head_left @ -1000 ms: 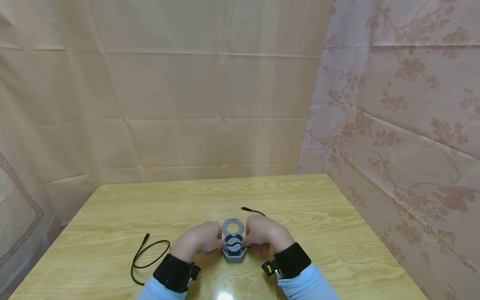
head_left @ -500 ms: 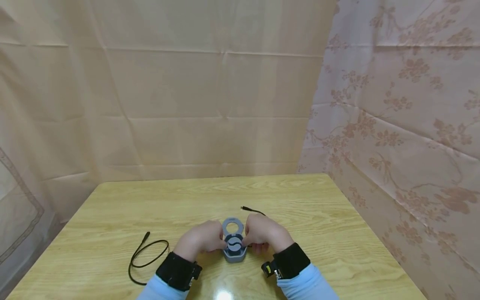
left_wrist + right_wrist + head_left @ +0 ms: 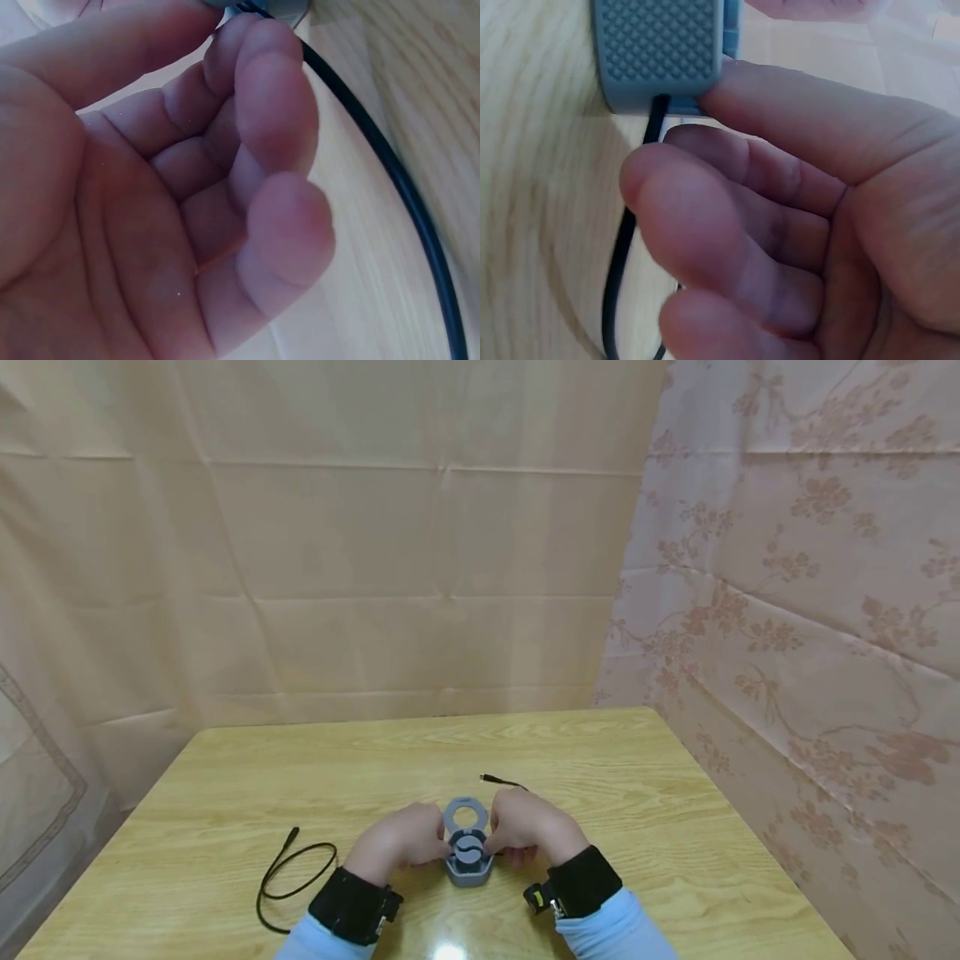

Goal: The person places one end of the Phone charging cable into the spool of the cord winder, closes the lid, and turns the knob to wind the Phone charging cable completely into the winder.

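A grey-blue hexagonal cable winder (image 3: 468,877) stands on the table between both hands, its ring-shaped lid (image 3: 466,802) swung up at the back. Inside, a black cable (image 3: 390,161) follows an S-shaped groove across the round core. My left hand (image 3: 405,833) grips the winder's left side, thumb at its edge. On the other side my right hand (image 3: 534,823) holds it, and in the right wrist view that thumb touches the corner of the textured case (image 3: 660,45). The cable leaves the case beside the curled fingers; some fingertips are hidden.
Left of the hands, a loop of the cable (image 3: 259,893) lies on the wooden table (image 3: 360,760). The other plug end (image 3: 492,777) rests behind the right hand. A beige curtain (image 3: 375,568) hangs behind, a floral one (image 3: 787,610) at the right.
The short stretch of cable seen at the left hand's thumb a second ago is now tucked in or covered. Both hands stay nearly still; the left loop has shifted slightly left.
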Demonstrator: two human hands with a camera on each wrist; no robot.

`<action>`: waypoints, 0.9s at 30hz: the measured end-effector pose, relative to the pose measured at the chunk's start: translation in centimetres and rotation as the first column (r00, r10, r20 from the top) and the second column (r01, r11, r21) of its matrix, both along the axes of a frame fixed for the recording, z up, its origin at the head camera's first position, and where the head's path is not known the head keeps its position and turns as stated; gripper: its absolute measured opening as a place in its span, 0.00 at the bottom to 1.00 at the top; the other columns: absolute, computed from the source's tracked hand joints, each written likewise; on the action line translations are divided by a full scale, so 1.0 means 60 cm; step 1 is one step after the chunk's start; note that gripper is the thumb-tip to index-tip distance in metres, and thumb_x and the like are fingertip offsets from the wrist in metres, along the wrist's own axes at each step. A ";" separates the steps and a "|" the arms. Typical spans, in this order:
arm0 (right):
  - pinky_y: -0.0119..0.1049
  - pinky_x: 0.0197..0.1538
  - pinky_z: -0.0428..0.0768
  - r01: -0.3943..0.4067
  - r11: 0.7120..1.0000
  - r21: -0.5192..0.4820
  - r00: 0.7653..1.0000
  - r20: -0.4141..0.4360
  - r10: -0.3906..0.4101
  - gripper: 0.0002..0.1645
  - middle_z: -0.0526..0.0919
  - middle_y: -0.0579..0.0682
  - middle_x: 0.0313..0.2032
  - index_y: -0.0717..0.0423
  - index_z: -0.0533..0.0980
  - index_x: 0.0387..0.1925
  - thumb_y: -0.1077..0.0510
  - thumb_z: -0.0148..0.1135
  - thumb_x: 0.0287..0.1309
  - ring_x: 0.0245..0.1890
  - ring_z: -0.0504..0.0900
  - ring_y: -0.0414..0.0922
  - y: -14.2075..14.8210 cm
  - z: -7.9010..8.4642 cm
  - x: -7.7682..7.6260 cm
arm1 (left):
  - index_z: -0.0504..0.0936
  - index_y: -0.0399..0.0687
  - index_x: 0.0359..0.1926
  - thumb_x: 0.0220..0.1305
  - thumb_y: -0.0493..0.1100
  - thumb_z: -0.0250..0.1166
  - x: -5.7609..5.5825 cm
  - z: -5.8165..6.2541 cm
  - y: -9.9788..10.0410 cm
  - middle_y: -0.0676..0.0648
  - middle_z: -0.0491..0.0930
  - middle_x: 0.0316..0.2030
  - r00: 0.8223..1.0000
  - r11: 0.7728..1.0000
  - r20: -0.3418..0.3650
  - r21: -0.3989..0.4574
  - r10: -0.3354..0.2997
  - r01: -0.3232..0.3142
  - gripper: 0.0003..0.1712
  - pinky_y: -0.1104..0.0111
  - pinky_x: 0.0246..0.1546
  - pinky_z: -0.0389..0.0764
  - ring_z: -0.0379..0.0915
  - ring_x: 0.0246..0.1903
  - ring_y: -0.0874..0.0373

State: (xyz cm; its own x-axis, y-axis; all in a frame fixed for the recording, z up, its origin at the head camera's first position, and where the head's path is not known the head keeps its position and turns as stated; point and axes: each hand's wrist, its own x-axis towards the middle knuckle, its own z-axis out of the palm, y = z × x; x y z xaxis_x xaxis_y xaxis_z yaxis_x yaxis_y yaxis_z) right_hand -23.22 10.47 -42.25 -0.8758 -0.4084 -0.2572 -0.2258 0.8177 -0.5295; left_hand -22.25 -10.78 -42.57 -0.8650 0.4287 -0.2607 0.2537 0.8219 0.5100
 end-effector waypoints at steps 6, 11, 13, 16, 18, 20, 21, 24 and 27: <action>0.42 0.22 0.82 0.007 0.999 -0.042 1.000 0.000 -0.007 0.14 0.82 0.50 0.16 0.53 0.81 0.20 0.57 0.75 0.56 0.16 0.81 0.46 0.012 0.016 0.002 | 0.79 0.45 0.16 0.64 0.41 0.67 0.004 0.007 -0.007 0.55 0.68 0.09 0.999 1.000 -0.041 0.019 -0.022 0.022 0.18 0.69 0.12 0.62 0.61 0.10 0.61; 0.44 0.25 0.83 -0.006 0.998 -0.067 1.000 -0.030 0.004 0.13 0.80 0.50 0.17 0.54 0.81 0.22 0.55 0.75 0.58 0.17 0.78 0.44 0.024 0.032 0.006 | 0.80 0.44 0.17 0.68 0.43 0.65 0.007 0.022 -0.014 0.56 0.68 0.09 0.998 0.998 -0.050 0.051 -0.027 0.030 0.20 0.70 0.12 0.61 0.61 0.09 0.62; 0.43 0.25 0.82 -0.020 0.998 -0.062 0.998 -0.053 0.017 0.13 0.79 0.49 0.18 0.52 0.81 0.22 0.54 0.74 0.59 0.18 0.77 0.43 0.029 0.040 0.009 | 0.81 0.43 0.20 0.70 0.43 0.65 0.009 0.031 -0.018 0.55 0.70 0.11 0.999 0.997 -0.038 0.067 -0.027 0.030 0.19 0.70 0.13 0.63 0.64 0.11 0.61; 0.40 0.26 0.79 -0.041 0.998 -0.037 0.994 -0.105 0.037 0.13 0.80 0.47 0.20 0.49 0.81 0.23 0.51 0.74 0.59 0.20 0.76 0.42 0.036 0.052 0.012 | 0.82 0.43 0.25 0.72 0.44 0.64 0.012 0.044 -0.025 0.52 0.72 0.14 0.999 0.996 -0.043 0.088 -0.022 0.025 0.17 0.68 0.17 0.67 0.67 0.14 0.60; 0.39 0.28 0.78 -0.051 0.998 -0.029 0.988 -0.147 0.046 0.12 0.81 0.45 0.24 0.50 0.82 0.28 0.49 0.75 0.59 0.23 0.77 0.41 0.040 0.061 0.014 | 0.83 0.43 0.27 0.72 0.45 0.64 0.015 0.053 -0.030 0.52 0.73 0.16 0.998 0.995 -0.067 0.096 -0.013 0.020 0.16 0.67 0.19 0.68 0.68 0.16 0.59; 0.40 0.31 0.78 -0.053 0.998 -0.034 0.983 -0.179 0.046 0.13 0.81 0.44 0.28 0.52 0.83 0.34 0.48 0.75 0.58 0.27 0.78 0.42 0.042 0.068 0.016 | 0.83 0.44 0.28 0.72 0.46 0.65 0.016 0.059 -0.032 0.52 0.75 0.19 0.994 0.994 -0.106 0.108 -0.002 0.013 0.15 0.65 0.21 0.69 0.68 0.19 0.58; 0.41 0.33 0.79 -0.053 0.998 -0.041 0.981 -0.190 0.044 0.15 0.82 0.44 0.30 0.53 0.83 0.38 0.48 0.76 0.58 0.30 0.79 0.42 0.043 0.071 0.017 | 0.83 0.45 0.29 0.72 0.47 0.65 0.016 0.062 -0.032 0.52 0.75 0.20 0.991 0.994 -0.130 0.112 0.005 0.010 0.14 0.65 0.23 0.70 0.69 0.20 0.58; 0.45 0.41 0.82 -0.054 0.996 -0.074 0.977 -0.208 0.038 0.21 0.85 0.47 0.38 0.56 0.83 0.48 0.48 0.76 0.57 0.38 0.82 0.46 0.045 0.077 0.021 | 0.83 0.46 0.33 0.71 0.47 0.66 0.017 0.070 -0.032 0.53 0.77 0.24 0.982 0.990 -0.186 0.142 0.032 -0.006 0.11 0.63 0.26 0.73 0.71 0.24 0.57; 0.48 0.48 0.82 -0.075 0.994 -0.076 0.969 -0.241 0.054 0.26 0.86 0.50 0.43 0.56 0.82 0.52 0.46 0.76 0.58 0.45 0.83 0.50 0.046 0.080 0.026 | 0.83 0.47 0.37 0.72 0.48 0.66 0.018 0.079 -0.032 0.54 0.78 0.28 0.974 0.984 -0.219 0.175 0.062 -0.024 0.09 0.62 0.30 0.76 0.73 0.27 0.57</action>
